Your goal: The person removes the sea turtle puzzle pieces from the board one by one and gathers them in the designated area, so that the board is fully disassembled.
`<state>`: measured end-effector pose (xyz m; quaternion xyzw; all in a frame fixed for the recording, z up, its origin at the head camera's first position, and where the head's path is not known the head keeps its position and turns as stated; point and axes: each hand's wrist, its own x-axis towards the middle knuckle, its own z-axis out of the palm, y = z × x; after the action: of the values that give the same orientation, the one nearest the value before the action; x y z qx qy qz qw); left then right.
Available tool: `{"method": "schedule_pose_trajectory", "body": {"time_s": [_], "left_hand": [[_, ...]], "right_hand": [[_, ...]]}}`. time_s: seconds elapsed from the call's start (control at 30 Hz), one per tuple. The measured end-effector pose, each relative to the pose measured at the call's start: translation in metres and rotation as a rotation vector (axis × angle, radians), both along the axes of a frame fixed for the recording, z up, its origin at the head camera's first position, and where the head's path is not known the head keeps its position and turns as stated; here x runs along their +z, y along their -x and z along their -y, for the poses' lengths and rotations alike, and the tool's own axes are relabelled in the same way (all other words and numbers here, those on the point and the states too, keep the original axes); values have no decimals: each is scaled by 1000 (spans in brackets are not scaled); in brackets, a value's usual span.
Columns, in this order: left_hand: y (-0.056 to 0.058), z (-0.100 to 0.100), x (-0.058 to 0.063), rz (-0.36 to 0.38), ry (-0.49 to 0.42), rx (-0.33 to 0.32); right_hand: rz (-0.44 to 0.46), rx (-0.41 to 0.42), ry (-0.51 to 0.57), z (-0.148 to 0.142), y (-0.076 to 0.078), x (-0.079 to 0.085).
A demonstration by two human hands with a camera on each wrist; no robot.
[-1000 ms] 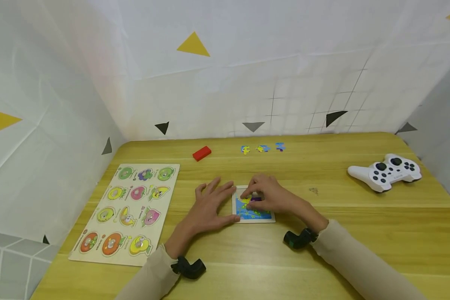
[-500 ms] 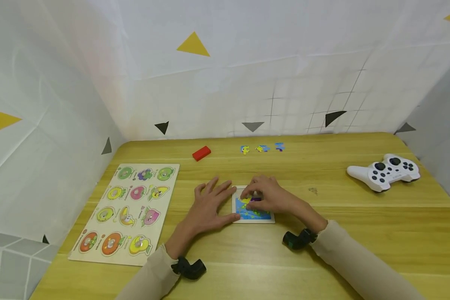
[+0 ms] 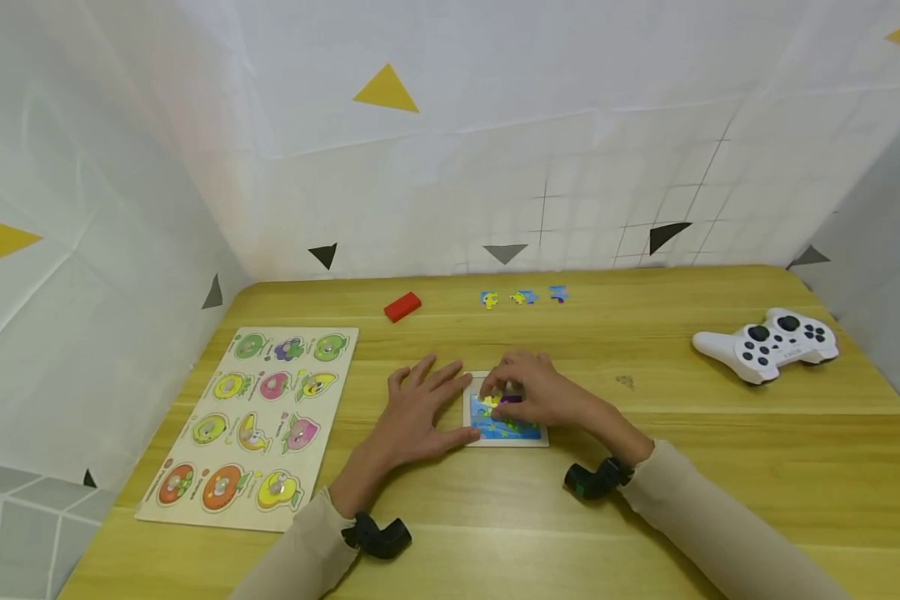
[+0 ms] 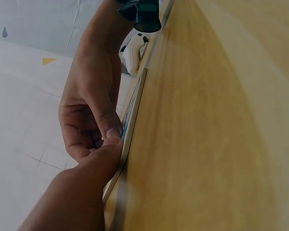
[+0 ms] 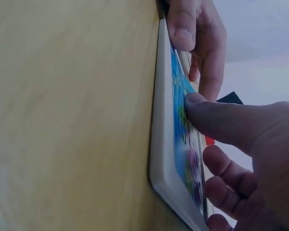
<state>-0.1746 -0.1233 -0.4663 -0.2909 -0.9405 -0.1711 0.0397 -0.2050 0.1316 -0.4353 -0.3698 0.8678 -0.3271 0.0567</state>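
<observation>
A small jigsaw puzzle in a white frame (image 3: 542, 442) lies on the table, with a blue, yellow and green picture. My left hand (image 3: 420, 414) has its fingers spread along the frame's left side, with the index fingertip at the top corner and the thumb at the lower left edge. Over the puzzle, my right hand (image 3: 542, 392) has curled fingers, and its thumb and index finger pinch a yellow puzzle piece (image 3: 489, 402) at the picture's left part. In the right wrist view the right thumb (image 5: 216, 118) presses down on the picture. The hand hides the puzzle's upper right.
Several loose puzzle pieces (image 3: 525, 297) lie at the back of the table, right of a red block (image 3: 402, 307). A fruit peg board (image 3: 253, 429) is on the left. At the right lies a white game controller (image 3: 768, 344). White cloth walls surround the table.
The yellow piece under the right fingertips has shifted very slightly. Both hands otherwise keep their places on the puzzle.
</observation>
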Motion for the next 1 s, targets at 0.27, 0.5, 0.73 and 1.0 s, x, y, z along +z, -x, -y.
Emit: {"method": "schedule_pose_trajectory", "body": {"time_s": [0.27,0.5,0.73,1.0], "left_hand": [[1,0,-1,-8,-1,-1],[1,0,0,-7,-2,-4],[0,0,-1,-4,1,0],[0,0,-1,-2,-4,1]], "right_hand": [[44,5,45,1,1,0],[186,76,184,4,2,-2],[213,83,181,5,0,0],[220,40,175,4,0,0]]}}
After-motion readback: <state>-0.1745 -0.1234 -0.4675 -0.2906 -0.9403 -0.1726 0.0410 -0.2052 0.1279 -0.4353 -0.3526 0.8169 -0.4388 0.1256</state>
